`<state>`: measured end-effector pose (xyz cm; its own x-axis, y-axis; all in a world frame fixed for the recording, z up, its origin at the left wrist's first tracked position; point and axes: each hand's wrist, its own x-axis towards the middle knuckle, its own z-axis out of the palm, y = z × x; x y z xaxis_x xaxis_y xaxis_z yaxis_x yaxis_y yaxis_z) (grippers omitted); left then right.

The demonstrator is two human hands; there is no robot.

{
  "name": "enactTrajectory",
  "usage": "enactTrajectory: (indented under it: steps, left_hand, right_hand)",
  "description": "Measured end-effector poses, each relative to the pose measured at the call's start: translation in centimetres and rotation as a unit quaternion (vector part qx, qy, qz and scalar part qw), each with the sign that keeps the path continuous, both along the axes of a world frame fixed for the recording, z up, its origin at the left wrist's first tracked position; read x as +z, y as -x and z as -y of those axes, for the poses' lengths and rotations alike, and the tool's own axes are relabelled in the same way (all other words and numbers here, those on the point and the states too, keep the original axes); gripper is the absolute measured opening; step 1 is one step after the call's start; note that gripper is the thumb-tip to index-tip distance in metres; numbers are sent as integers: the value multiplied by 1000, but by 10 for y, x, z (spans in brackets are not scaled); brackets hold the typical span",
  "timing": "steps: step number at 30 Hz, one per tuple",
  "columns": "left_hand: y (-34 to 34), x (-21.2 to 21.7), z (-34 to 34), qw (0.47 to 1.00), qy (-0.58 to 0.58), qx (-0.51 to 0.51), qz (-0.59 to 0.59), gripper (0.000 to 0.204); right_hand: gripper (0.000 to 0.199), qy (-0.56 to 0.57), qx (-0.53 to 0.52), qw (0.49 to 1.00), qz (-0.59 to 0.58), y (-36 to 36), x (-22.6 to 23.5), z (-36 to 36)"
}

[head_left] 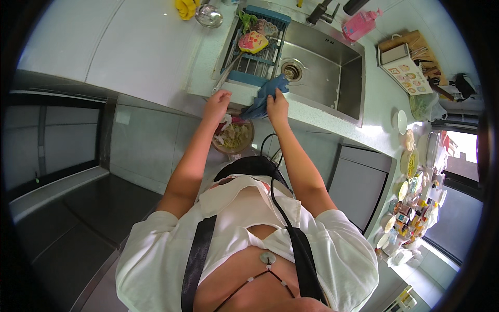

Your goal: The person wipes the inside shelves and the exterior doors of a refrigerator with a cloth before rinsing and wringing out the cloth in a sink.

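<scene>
My right hand (277, 110) is closed on a blue cloth (260, 104), which droops over the counter's front edge below the sink. The fingers of my left hand (217, 106) are drawn together at the same edge. Right at those fingers is the near end of a long, thin metallic utensil (227, 73); whether they grip it I cannot tell. Its far end reaches into a blue-rimmed drain rack (253, 79). In the rack lie a pink-and-yellow patterned item (253, 42) and some leafy greens (247, 21).
A steel sink (314, 65) with a round drain (291, 69) lies beside the rack. Beneath the counter edge stands a bin (232, 140) of food scraps. A metal ladle (209, 16), a pink pump bottle (362, 24), a knife holder (408, 73) and several dishes line the counter.
</scene>
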<state>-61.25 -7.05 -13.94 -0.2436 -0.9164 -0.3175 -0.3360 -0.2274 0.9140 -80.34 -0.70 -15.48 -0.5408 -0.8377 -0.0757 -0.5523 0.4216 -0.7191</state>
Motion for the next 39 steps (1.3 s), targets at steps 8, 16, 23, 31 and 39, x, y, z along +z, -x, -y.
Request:
enactTrajectory:
  steps: [8, 16, 23, 31, 39]
  left_hand:
    - [-13, -2, 20, 998, 53, 8, -21, 26]
    - [-27, 13, 17, 999, -13, 16, -25, 23]
    - [4, 16, 9, 997, 29, 0, -74, 21]
    - [92, 11, -8, 997, -13, -66, -45, 22]
    - [204, 5, -24, 991, -19, -118, -59, 23]
  right_hand:
    - [59, -60, 124, 985, -102, -47, 12, 23]
    - [48, -20, 271, 948, -165, -53, 10, 38]
    - [46, -99, 120, 968, -195, 42, 22, -42]
    - [42, -179, -157, 942, -235, 200, 19, -171]
    - [34, 60, -209, 956, -198, 323, 65, -203]
